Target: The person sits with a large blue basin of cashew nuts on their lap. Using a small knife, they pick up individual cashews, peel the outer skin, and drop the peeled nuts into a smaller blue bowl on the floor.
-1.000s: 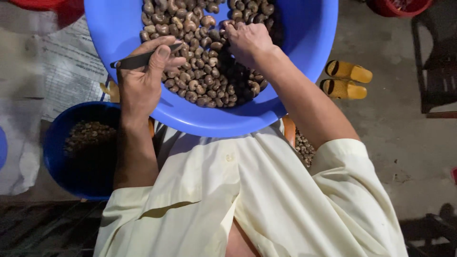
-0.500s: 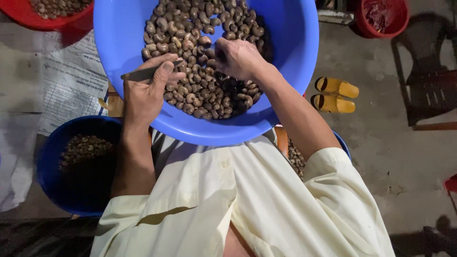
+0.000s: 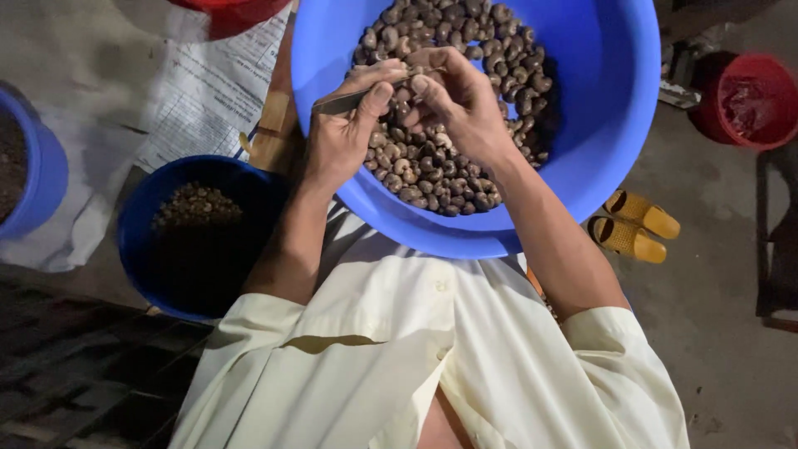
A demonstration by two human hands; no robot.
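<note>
A big blue basin rests on my lap, holding several brown, curved nuts in their shells. My left hand grips a thin metal blade between thumb and fingers, its tip pointing right. My right hand meets it above the pile, fingertips pinched on a single nut at the blade's tip. Cream sleeves cover both of my upper arms.
A dark blue bucket with a heap of small brown pieces stands at my left on the floor. Around it are another blue tub, printed paper sheets, a red bowl, a red bucket and yellow sandals.
My right hand has lifted from the pile and come to the left hand, now pinching a nut at the blade. The view has shifted right.
</note>
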